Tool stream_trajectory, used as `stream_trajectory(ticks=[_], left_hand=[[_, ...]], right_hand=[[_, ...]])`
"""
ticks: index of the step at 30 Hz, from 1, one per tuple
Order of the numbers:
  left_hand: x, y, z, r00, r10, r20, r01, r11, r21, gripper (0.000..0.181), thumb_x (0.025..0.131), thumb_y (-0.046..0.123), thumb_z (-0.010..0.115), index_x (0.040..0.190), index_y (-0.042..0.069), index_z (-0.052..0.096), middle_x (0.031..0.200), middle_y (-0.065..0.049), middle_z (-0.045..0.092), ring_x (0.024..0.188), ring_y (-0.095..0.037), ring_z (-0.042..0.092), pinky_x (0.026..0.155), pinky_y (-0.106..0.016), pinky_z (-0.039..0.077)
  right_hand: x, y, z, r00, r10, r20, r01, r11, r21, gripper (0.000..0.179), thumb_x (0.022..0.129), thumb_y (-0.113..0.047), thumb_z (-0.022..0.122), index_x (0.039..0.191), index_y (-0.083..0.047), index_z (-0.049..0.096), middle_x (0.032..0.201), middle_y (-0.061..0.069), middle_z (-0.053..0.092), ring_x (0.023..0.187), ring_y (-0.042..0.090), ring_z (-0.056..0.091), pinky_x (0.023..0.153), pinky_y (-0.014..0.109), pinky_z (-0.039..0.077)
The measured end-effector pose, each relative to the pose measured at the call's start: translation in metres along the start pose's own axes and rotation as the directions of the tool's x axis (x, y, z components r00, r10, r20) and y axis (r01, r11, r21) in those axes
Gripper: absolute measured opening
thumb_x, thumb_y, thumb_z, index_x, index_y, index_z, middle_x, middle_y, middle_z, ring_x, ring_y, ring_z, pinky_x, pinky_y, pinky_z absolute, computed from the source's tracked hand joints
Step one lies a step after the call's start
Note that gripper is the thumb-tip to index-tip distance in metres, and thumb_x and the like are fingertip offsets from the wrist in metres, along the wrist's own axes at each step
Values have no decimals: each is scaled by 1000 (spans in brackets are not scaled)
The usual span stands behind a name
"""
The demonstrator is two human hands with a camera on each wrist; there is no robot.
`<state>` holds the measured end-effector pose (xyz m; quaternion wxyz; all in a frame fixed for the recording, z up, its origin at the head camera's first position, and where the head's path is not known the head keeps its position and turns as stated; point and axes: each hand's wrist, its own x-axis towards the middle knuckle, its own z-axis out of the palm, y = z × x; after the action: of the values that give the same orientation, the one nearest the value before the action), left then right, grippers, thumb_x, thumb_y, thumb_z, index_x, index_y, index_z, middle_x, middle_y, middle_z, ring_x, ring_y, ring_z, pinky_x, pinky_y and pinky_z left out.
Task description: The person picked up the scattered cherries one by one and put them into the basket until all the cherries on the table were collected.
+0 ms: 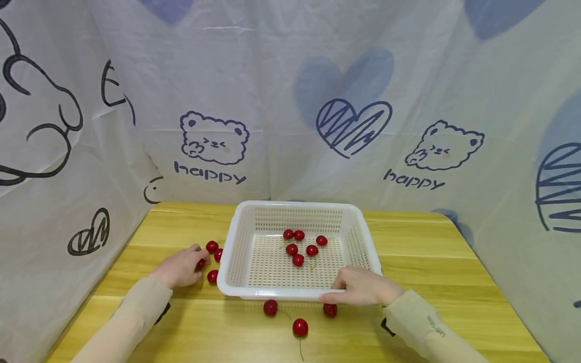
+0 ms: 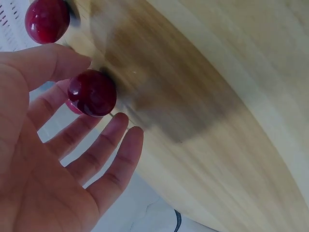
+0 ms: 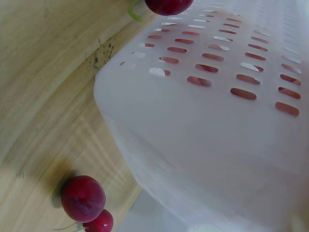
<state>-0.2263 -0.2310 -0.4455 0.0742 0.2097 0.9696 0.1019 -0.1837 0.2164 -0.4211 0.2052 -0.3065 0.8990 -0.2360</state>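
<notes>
Left hand [image 1: 179, 267]: extended, fingers around one cherry [image 1: 200, 263] toward left edge of tabletop [image 1: 417, 262]; pinch cannot be told. Right hand [image 1: 365, 286]: grips front rim of basket [image 1: 281, 292] by right corner, some fingers hidden. Backdrop [image 1: 281, 75] reads "happy" twice. Tabletop's near edge cut off. Basket central; six cherries [image 1: 292, 249] inside, others left and front.

Cherries [image 1: 300, 327]: glossy deep red, green stems [image 3: 134, 13] | Basket [image 1: 290, 293]: plain white, rows of slots | Tabletop [image 1: 417, 262]: yellow, streaky wood grain | Cloth [image 1: 281, 151] facing me: pale grey-white, printed with blue bears [image 1: 215, 138], scribble-filled hearts [image 1: 354, 127], "happy" lettering [image 1: 210, 172] | Sleeves [image 1: 140, 310]: cream
</notes>
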Motion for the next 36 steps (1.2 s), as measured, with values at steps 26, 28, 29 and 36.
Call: stream_trajectory(ticks=[26, 28, 29, 36], left_hand=[[16, 0, 1, 997, -37, 72, 40, 998, -43, 21, 73, -4, 67, 82, 11, 55, 77, -2, 48, 73, -17, 46, 68, -31, 39], [17, -1, 1, 997, -34, 76, 38, 998, -51, 21, 74, -4, 67, 81, 10, 54, 75, -1, 48, 72, -17, 46, 68, -31, 39], [17, -1, 1, 996, -39, 80, 44, 997, -60, 21, 74, -4, 67, 81, 10, 54, 74, -1, 48, 72, -17, 46, 69, -31, 39], [16, 1, -1, 992, -65, 104, 74, 994, -83, 19, 77, -5, 67, 79, 9, 54, 67, 0, 45, 68, -16, 47, 67, -31, 38]], right_hand=[[0, 1, 1, 1000, -1, -2, 1, 1000, 3, 57, 92, -65, 59, 50, -28, 48, 46, -18, 28, 46, 0, 19, 46, 20, 18], [0, 1, 1, 1000, 3, -2, -3, 1000, 5, 57, 92, -65, 59, 50, -28, 48, 46, -18, 28, 46, 0, 19, 46, 20, 17], [0, 1, 1, 1000, 4, -2, -4, 1000, 7, 57, 92, -65, 59, 50, -28, 48, 46, -18, 28, 46, 0, 19, 46, 20, 17], [0, 2, 2, 1000, 0, -5, 0, 1000, 5, 58, 92, -66, 58, 50, -27, 50, 46, -17, 29, 46, 0, 19, 46, 20, 17]])
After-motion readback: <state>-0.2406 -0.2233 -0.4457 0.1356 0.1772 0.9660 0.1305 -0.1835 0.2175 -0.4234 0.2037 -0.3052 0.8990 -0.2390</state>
